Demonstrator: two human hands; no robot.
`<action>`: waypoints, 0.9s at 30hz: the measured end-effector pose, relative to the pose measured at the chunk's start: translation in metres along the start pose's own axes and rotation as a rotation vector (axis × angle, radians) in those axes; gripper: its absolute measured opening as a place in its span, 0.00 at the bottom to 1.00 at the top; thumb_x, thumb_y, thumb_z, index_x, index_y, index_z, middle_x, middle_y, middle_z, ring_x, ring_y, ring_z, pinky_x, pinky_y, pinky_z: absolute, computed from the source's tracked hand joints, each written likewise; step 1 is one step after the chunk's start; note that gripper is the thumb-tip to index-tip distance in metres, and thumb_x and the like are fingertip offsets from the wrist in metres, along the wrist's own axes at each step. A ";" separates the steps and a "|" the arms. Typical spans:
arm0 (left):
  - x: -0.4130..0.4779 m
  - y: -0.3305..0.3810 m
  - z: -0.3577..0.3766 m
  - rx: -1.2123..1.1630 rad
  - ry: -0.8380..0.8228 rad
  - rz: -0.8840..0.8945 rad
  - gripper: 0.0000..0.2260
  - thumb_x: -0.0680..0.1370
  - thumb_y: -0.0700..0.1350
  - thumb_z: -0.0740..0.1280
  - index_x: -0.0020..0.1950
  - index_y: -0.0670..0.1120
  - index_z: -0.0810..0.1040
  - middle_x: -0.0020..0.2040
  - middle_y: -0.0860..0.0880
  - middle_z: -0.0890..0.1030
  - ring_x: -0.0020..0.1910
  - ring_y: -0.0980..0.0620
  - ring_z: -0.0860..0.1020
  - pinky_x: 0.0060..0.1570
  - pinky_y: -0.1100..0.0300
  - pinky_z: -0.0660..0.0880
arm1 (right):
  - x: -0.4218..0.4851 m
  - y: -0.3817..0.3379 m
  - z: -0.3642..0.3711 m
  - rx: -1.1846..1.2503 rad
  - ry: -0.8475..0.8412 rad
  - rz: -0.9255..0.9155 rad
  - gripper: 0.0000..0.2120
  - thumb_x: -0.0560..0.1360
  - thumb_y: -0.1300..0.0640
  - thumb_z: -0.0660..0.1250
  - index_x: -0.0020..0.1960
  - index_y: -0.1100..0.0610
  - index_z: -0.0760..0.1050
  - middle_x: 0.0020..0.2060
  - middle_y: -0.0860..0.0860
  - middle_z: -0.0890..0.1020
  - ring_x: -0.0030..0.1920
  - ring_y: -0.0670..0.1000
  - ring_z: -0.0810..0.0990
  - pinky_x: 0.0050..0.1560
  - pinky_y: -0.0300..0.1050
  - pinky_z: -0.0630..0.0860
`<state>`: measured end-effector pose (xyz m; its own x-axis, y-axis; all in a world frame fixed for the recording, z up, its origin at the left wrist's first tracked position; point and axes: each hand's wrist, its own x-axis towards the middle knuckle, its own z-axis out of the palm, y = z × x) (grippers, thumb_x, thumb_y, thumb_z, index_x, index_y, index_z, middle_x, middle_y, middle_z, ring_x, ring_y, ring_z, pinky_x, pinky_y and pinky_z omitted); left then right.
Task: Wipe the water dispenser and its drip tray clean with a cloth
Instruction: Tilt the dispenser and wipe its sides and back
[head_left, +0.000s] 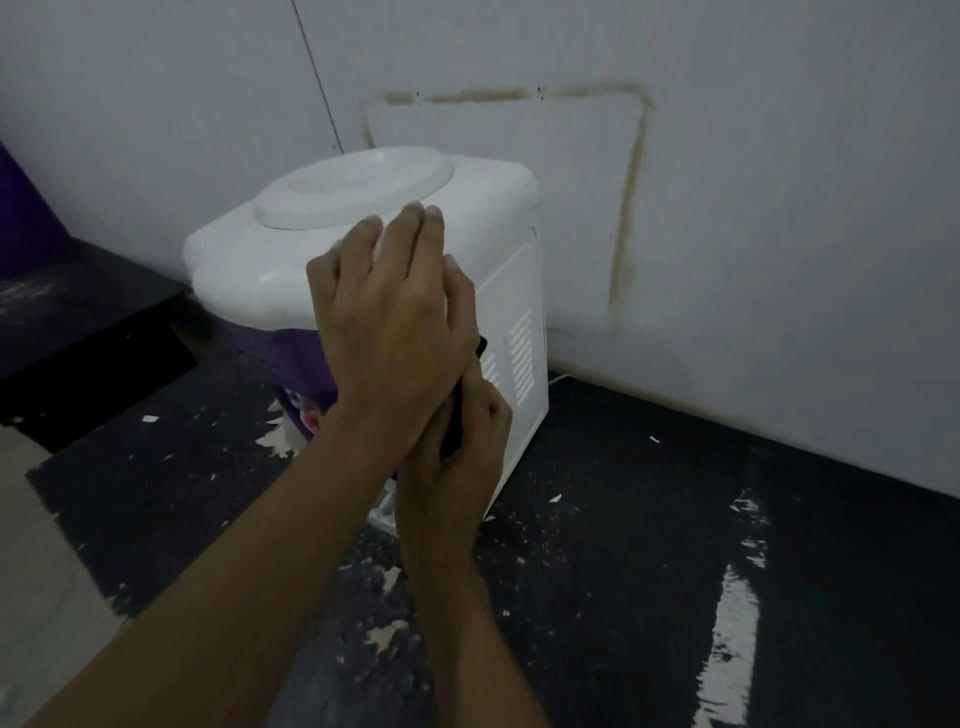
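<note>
The head view looks down on a white tabletop water dispenser (483, 208) with a purple front. It stands at the centre of the frame on a black counter (623, 571) whose coating is flaking, with its back corner close to the pale wall (779, 156).

The left hand (384, 317) reaches in from the lower left. It lies flat over the near top edge of the dispenser, fingers straight and close together, their tips touching the raised round lid (353, 187).

Just below and partly under it, the right hand (460, 447) comes up from the bottom centre. Its fingers are curled round a dark cloth (453, 421), which it holds against the dispenser's white side panel beside the vent slots (519, 353). Most of the cloth is hidden between the two hands.

On the wall, upper right of centre, a brownish stain (631, 208) traces a rough rectangle.
</note>
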<state>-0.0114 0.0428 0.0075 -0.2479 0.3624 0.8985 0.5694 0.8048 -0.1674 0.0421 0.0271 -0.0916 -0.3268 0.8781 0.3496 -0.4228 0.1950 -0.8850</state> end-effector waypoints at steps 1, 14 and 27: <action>-0.005 0.002 0.001 -0.009 0.016 -0.002 0.17 0.82 0.47 0.58 0.66 0.44 0.80 0.63 0.50 0.82 0.62 0.46 0.79 0.59 0.51 0.66 | -0.005 0.007 -0.005 -0.004 -0.020 -0.001 0.17 0.83 0.61 0.62 0.71 0.54 0.73 0.59 0.51 0.75 0.59 0.49 0.77 0.56 0.37 0.76; -0.011 0.007 0.012 0.077 0.174 -0.038 0.18 0.80 0.49 0.61 0.66 0.46 0.80 0.63 0.51 0.83 0.61 0.45 0.79 0.63 0.46 0.71 | -0.040 0.057 -0.038 -0.124 -0.092 0.180 0.21 0.84 0.58 0.59 0.73 0.39 0.63 0.63 0.45 0.69 0.62 0.33 0.71 0.52 0.26 0.74; -0.016 0.000 0.016 0.048 0.193 0.017 0.20 0.79 0.51 0.62 0.68 0.45 0.79 0.65 0.50 0.81 0.62 0.43 0.78 0.64 0.43 0.70 | -0.049 0.078 -0.039 -0.106 0.012 0.341 0.21 0.84 0.59 0.58 0.71 0.39 0.67 0.65 0.41 0.70 0.61 0.32 0.72 0.49 0.21 0.71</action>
<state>-0.0200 0.0443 -0.0136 -0.0809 0.2830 0.9557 0.5331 0.8225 -0.1984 0.0586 0.0161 -0.1898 -0.4237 0.9055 0.0253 -0.2012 -0.0668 -0.9773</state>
